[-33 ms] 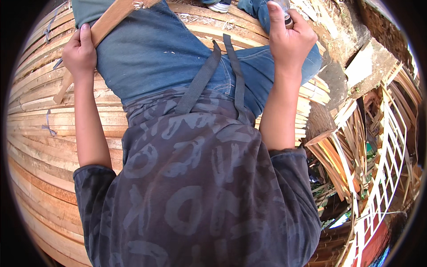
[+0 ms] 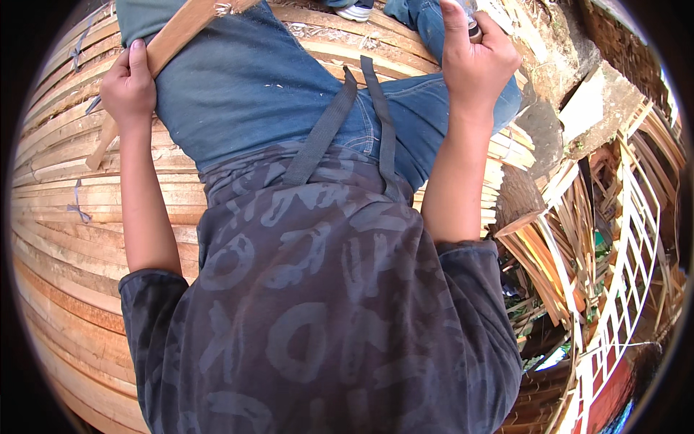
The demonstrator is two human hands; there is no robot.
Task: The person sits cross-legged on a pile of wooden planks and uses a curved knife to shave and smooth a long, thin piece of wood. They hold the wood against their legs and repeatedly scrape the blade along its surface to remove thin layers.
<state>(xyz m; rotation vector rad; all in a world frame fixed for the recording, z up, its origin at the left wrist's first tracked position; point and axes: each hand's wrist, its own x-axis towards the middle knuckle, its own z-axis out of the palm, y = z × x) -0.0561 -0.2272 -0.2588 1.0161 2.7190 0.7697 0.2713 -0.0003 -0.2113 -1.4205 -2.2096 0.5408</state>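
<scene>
My left hand (image 2: 129,88) is closed around a flat wooden strip (image 2: 177,35), thumb on top. The strip lies slantwise over my left thigh; its lower end pokes out beside my wrist. At its upper end the wood is frayed with curled shavings (image 2: 224,9). Over by my right knee, my right hand (image 2: 478,69) is closed, thumb pointing up. It grips a tool with a dark, round handle (image 2: 474,32) and a shiny part above; its kind cannot be made out, since fingers and the picture's edge hide most of it. The tool is apart from the strip.
Under me lie stacked wooden strips (image 2: 108,195), some tied with cord. Another person's shoe (image 2: 354,13) and jeans show at the top. To the right are stone blocks (image 2: 611,108), a log (image 2: 517,202), loose slats (image 2: 553,267) and a white lattice (image 2: 629,275).
My right hand has shifted slightly to the right with the tool. My left hand and the wooden strip are practically unmoved.
</scene>
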